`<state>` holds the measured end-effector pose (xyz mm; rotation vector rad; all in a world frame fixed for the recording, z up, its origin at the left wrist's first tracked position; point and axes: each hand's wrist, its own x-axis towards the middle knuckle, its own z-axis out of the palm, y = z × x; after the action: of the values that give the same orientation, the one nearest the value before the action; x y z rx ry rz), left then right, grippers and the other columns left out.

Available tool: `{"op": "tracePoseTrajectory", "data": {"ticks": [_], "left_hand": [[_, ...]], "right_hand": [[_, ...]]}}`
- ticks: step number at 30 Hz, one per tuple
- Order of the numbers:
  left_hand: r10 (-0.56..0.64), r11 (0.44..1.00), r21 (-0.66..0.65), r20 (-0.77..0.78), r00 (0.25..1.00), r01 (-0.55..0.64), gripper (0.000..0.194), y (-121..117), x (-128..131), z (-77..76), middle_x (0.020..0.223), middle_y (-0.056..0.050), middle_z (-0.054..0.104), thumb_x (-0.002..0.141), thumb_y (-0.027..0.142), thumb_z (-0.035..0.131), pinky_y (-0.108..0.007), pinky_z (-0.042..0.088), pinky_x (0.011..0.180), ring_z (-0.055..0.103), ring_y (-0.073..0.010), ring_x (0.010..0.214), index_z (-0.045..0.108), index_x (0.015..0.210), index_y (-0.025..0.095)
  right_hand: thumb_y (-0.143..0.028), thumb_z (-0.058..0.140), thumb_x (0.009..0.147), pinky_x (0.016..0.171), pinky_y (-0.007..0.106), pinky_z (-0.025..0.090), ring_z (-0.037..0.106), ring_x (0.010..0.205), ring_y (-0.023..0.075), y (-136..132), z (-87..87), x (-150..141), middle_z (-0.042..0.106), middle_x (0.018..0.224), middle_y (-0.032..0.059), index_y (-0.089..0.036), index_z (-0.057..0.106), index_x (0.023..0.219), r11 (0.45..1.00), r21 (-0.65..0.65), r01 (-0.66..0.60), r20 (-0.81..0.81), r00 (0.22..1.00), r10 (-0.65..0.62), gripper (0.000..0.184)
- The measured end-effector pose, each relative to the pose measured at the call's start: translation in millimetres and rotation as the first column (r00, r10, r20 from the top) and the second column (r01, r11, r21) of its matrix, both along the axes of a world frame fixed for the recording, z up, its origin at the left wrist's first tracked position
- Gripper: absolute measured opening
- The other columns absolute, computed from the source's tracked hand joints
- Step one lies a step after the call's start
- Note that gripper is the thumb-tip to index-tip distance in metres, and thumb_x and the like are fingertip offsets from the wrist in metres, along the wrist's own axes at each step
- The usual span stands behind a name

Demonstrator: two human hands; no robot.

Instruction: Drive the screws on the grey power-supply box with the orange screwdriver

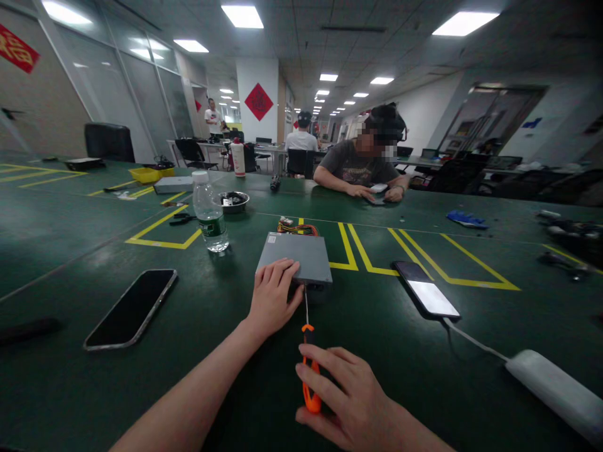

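Observation:
A grey computer power supply lies on the green table in front of me, its bundled coloured cables behind it. My left hand holds its near left corner, fingers over the top and thumb against the near face. In my right hand is a screwdriver with an orange and black handle, gripped between fingers and thumb. Its thin shaft points away from me and reaches the near face of the power supply, beside my left thumb. The exact contact of the tip is too small to make out.
Left of the power supply stand a water bottle and a metal bowl. A phone lies at the left; another phone, cabled to a white power bank, lies at the right. A co-worker sits opposite, near a blue glove.

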<state>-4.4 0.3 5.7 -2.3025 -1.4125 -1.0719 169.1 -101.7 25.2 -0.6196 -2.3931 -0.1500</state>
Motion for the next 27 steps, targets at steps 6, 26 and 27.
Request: {"op": "tracePoseTrajectory", "data": {"ticks": [6,26,27], "left_hand": [[0.005,1.000,0.012,-0.004,1.000,-0.005,0.037,0.0,0.2,0.2,0.119,-0.009,0.057,0.085,0.031,0.048,-0.040,0.031,0.094,0.048,-0.0235,0.114,0.049,0.120,0.020],[-0.001,1.000,-0.007,0.000,1.000,0.001,0.037,0.1,-0.1,0.3,0.121,-0.008,0.055,0.085,0.031,0.048,-0.040,0.030,0.095,0.046,-0.0234,0.115,0.048,0.120,0.020],[0.000,1.000,-0.006,-0.002,1.000,0.000,0.037,0.1,-0.1,0.1,0.121,-0.008,0.055,0.085,0.031,0.048,-0.040,0.030,0.095,0.046,-0.0235,0.115,0.048,0.120,0.020]], "right_hand": [[-0.045,0.046,0.091,0.078,0.030,0.053,0.062,0.100,0.0219,-1.0,-4.1,2.7,0.061,0.110,0.0176,-0.012,0.051,0.108,0.996,-0.086,0.039,-0.017,0.999,-0.041,0.038],[-0.034,0.043,0.093,0.074,0.031,0.054,0.064,0.092,0.0211,-0.4,1.4,4.1,0.064,0.105,0.0187,-0.011,0.050,0.108,0.999,0.038,0.021,-0.055,0.998,-0.019,0.029],[-0.036,0.043,0.094,0.075,0.030,0.054,0.065,0.092,0.0210,0.3,0.0,4.3,0.064,0.104,0.0187,-0.011,0.049,0.107,0.999,0.041,0.032,-0.077,0.997,-0.029,0.029]]}}
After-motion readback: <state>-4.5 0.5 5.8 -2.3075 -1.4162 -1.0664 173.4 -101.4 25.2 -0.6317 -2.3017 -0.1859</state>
